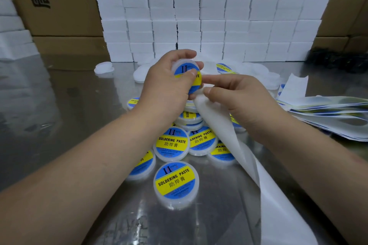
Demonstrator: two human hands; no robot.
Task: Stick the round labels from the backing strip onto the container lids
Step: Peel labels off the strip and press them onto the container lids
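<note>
**Q:** What finished work lies nearest the operator?
**A:** At 6 o'clock of the hands, one round white plastic container with a blue-and-yellow label [176, 183] lies flat on the reflective steel table [59, 135]. Just beyond it, a pile of labelled containers [173, 143] sits directly below the hands. The white paper backing strip [268, 185] runs from 5 o'clock up to the right hand.

**Q:** Which step is in hand?
**A:** Label application, and by judgement it is near its end. The left hand [167, 85] grips a round white lid [177, 65] — fingers curled round the rim, thumb pressed on the blue-and-yellow round label [198, 81] that covers most of its face. The right hand [243, 103] pinches the strip's upper end, at 5 o'clock of the lid and touching its lower edge.

**Q:** What does the next move call for?
**A:** Probably: draw the strip clear, rub the label flat out to its edge, set the lid on the pile and take a bare one. That calls for a firm thumb stroke that leaves no creases.

**Q:** What of the surface and the room?
**A:** Bare white lids [103, 67] lie at 11 o'clock and 2 o'clock, and a fanned stack of label sheets [328, 109] at 3 o'clock. Behind, at 12 o'clock, stands a wall of white foam blocks [209, 15] — brown cardboard cartons [59, 5] flank it at 10 o'clock.
</note>
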